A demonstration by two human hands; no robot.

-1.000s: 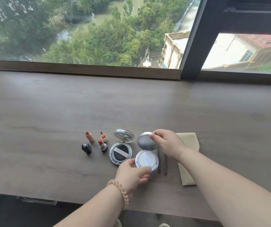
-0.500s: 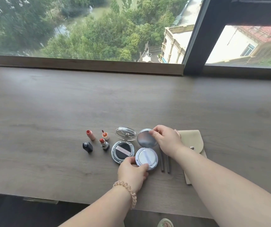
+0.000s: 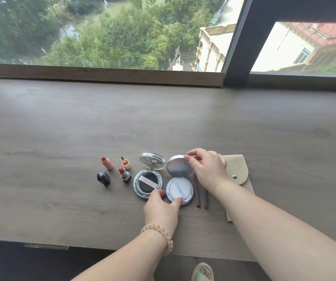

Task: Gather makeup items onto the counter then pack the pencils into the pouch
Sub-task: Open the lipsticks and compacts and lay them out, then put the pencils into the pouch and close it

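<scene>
From the head camera, looking down on the bench under the window, the makeup is bunched near the front edge, about midway along. The left hand pinches the near rim of the white compact, thumb and fingertips closed on its base. The right hand holds the far rim of that compact's raised lid between thumb and forefinger; I'd say it is either opening it fully or about to shut it, and I cannot tell which.

Just left of it, touching or nearly so, lies the dark compact with its clear lid thrown back. Further left are three lipsticks without caps and one black cap lying apart from them.

The two pencils lie side by side on the bench just right of the white compact, partly under the right wrist, pointing toward the front edge. The beige pouch sits just beyond them to the right, its snap flap lying down over it; whether it is fastened I cannot tell.

So the gathering looks largely done: everything visible is on the bench. The packing has not begun, since both pencils are outside the pouch. Still ahead, as I judge it: let go of the compact, lift the flap, and slide the pencils in.
</scene>
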